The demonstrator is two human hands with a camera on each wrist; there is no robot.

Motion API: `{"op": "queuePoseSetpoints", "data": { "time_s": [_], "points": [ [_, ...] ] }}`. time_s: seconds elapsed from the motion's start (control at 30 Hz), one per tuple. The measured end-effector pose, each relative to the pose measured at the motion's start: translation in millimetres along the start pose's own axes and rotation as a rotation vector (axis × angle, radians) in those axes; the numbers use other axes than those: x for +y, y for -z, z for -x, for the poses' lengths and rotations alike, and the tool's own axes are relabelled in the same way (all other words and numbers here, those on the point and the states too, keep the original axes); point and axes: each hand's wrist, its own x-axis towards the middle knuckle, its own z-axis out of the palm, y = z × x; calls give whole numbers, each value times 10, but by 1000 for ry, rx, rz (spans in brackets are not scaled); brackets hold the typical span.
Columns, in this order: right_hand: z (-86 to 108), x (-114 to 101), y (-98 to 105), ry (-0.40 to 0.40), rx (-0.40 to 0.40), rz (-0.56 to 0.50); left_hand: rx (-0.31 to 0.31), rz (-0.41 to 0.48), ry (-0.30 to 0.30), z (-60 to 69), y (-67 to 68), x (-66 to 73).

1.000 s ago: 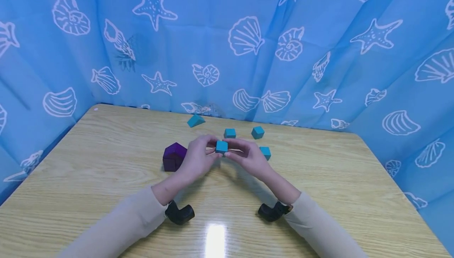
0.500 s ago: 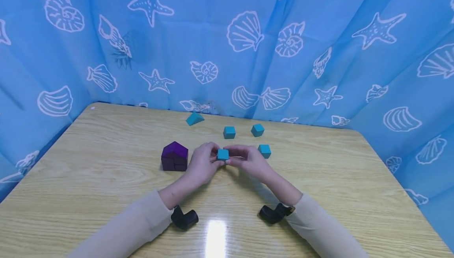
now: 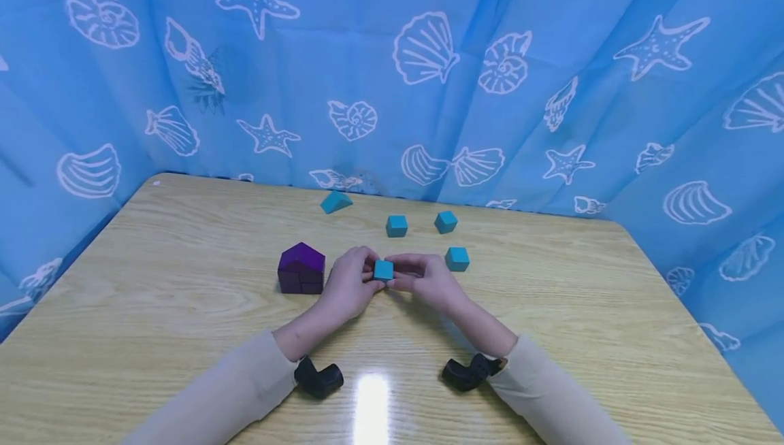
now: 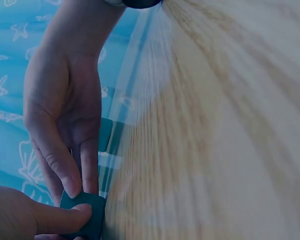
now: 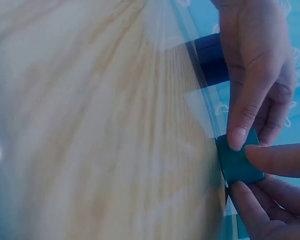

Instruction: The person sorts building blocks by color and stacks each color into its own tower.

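Teal cube (image 3: pixel 383 270) was centred before me, on the tabletop (image 3: pixel 184 254) or barely above; couldn't tell which. My left hand (image 3: pixel 350 285) and right hand (image 3: pixel 433 283) pinched it from opposite sides. Purple house-shaped stack (image 3: pixel 301 271) stood just left. Second cube (image 3: pixel 456 260) lay near my right hand; farther back lay third cube (image 3: pixel 397 226), fourth cube (image 3: pixel 446 222), teal wedge (image 3: pixel 336 202).

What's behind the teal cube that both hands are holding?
Behind the held cube, a teal block sits farther back, slightly right, on the table, with the blue curtain beyond. The cube hides its far face and the table just behind it.
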Motion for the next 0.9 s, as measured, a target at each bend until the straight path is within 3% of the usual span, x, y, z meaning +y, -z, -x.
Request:
{"op": "queuePoseSetpoints", "data": {
  "time_s": [0.33, 0.57, 0.9],
  "points": [
    [-20, 4, 33, -32, -34, -23, -1, -28, -59, -2, 8, -37],
    [-75, -63, 143, -30, -59, 14, 5, 42, -53, -9, 1, -69],
    [-250, -161, 224, -4, 248, -116, -12, 58, -38, -4, -4, -65]
  ]
}}
